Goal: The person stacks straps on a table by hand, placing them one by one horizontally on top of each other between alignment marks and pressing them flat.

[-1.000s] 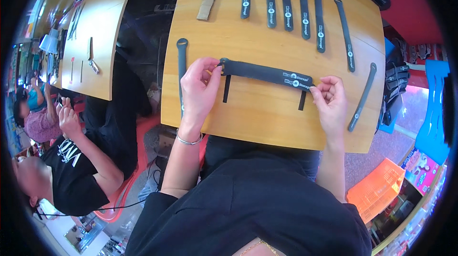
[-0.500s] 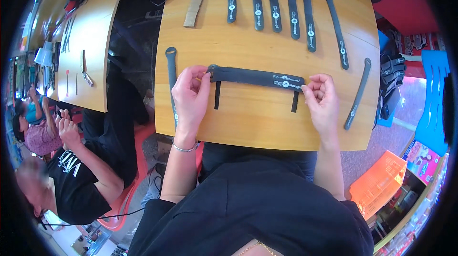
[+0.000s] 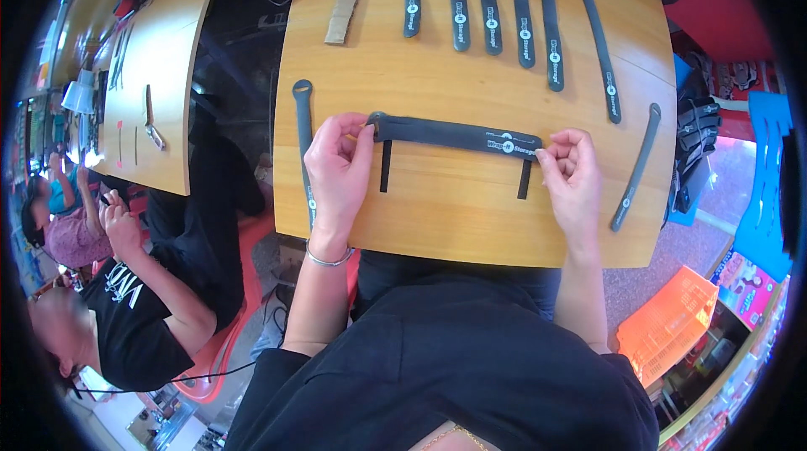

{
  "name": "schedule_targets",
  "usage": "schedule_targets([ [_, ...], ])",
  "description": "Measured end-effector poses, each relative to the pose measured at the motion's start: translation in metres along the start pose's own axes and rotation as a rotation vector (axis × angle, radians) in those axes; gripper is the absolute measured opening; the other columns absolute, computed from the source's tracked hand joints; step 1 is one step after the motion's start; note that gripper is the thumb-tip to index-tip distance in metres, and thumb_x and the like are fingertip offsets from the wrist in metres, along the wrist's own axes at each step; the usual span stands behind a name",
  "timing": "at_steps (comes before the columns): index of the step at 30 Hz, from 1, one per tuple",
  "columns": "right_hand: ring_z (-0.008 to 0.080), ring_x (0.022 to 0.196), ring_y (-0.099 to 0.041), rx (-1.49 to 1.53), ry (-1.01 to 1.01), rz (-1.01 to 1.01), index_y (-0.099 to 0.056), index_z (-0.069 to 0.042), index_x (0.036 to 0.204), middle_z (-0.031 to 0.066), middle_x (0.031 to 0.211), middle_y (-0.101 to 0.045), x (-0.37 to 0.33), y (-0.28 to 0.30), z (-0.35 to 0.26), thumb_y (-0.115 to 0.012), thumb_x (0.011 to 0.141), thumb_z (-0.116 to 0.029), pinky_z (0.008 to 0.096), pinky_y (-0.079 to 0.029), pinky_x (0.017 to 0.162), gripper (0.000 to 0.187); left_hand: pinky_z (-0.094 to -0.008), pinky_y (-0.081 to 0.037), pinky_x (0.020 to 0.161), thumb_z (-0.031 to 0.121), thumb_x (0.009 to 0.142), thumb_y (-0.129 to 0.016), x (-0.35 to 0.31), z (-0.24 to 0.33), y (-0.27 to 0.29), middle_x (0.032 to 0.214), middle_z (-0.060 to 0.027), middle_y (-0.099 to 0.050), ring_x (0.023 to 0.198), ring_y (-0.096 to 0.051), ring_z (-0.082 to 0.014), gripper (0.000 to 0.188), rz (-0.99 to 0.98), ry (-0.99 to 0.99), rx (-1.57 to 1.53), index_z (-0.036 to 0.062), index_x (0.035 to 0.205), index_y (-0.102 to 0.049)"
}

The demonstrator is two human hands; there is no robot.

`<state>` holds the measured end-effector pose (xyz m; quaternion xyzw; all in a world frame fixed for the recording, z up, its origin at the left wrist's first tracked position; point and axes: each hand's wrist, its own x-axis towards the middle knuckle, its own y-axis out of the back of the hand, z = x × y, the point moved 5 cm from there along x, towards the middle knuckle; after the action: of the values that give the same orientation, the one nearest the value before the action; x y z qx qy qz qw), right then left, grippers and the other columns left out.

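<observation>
Two dark grey storage straps (image 3: 445, 134) with white print lie one over the other, stretched level between my hands above the wooden table (image 3: 445, 220). My left hand (image 3: 340, 169) pinches their looped end between thumb and fingers. At the rounded, printed end, my right hand (image 3: 572, 169) pinches the straps' edge. Below them on the tabletop are two short black strips, a left one (image 3: 385, 174) and a right one (image 3: 524, 180), their upper ends covered by the straps. Another strap (image 3: 303, 119) lies beside my left hand and runs partly behind it.
Several matching straps (image 3: 524, 10) lie spread over the far table, and one (image 3: 636, 167) rests near the right edge. A cardboard piece (image 3: 343, 15) sits at far left. An orange crate (image 3: 668, 325) stands low at right. A person (image 3: 143, 316) sits at the neighbouring table on the left.
The two straps overlap more closely at the right end, where the rear one's print is now mostly covered. Both hands keep their pinch, and the view has shifted slightly.
</observation>
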<state>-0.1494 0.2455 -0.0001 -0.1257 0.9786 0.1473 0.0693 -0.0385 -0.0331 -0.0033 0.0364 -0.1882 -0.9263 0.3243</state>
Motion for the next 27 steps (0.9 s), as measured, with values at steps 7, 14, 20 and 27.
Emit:
schedule_targets([
  [7,0.0034,0.063,-0.048,-0.004,0.000,-0.009,-0.050,-0.001,0.104,0.0005,0.078,-0.054,0.0008,0.0007,0.0014,-0.066,0.086,0.001,0.0179,-0.040,0.056,0.024,-0.0145,-0.033,0.050,-0.003,0.087,-0.062,0.0006,0.0031,-0.0011,0.077,0.0018,-0.059,0.057,-0.046,0.0016,0.010,0.003,-0.017,0.031,-0.0019,0.097,-0.061],
  [14,0.0034,0.063,-0.048,-0.016,-0.011,-0.008,-0.050,-0.001,0.104,0.0004,0.078,-0.053,0.0011,0.0001,-0.0001,-0.066,0.086,0.001,0.0179,-0.040,0.055,0.024,-0.0148,-0.034,0.049,-0.003,0.087,-0.063,0.0013,0.0036,-0.0006,0.076,0.0016,-0.060,0.056,-0.046,0.0013,0.008,0.015,-0.029,0.054,-0.0022,0.094,-0.062],
  [20,0.0034,0.062,-0.047,-0.024,-0.006,-0.003,-0.050,-0.001,0.104,0.0006,0.078,-0.053,0.0010,-0.0003,-0.0007,-0.066,0.086,0.001,0.0180,-0.040,0.054,0.024,-0.0147,-0.034,0.050,-0.003,0.087,-0.063,0.0015,0.0017,-0.0007,0.075,0.0014,-0.060,0.056,-0.047,0.0009,0.007,0.018,-0.026,0.067,-0.0025,0.094,-0.062],
  [27,0.0033,0.063,-0.049,-0.012,-0.020,-0.004,-0.051,-0.002,0.104,0.0008,0.078,-0.054,0.0013,0.0001,0.0004,-0.066,0.086,0.001,0.0179,-0.040,0.055,0.024,-0.0150,-0.034,0.050,-0.003,0.087,-0.063,0.0025,0.0026,0.0000,0.075,0.0015,-0.060,0.056,-0.046,0.0008,0.007,0.025,-0.033,0.102,-0.0026,0.094,-0.063],
])
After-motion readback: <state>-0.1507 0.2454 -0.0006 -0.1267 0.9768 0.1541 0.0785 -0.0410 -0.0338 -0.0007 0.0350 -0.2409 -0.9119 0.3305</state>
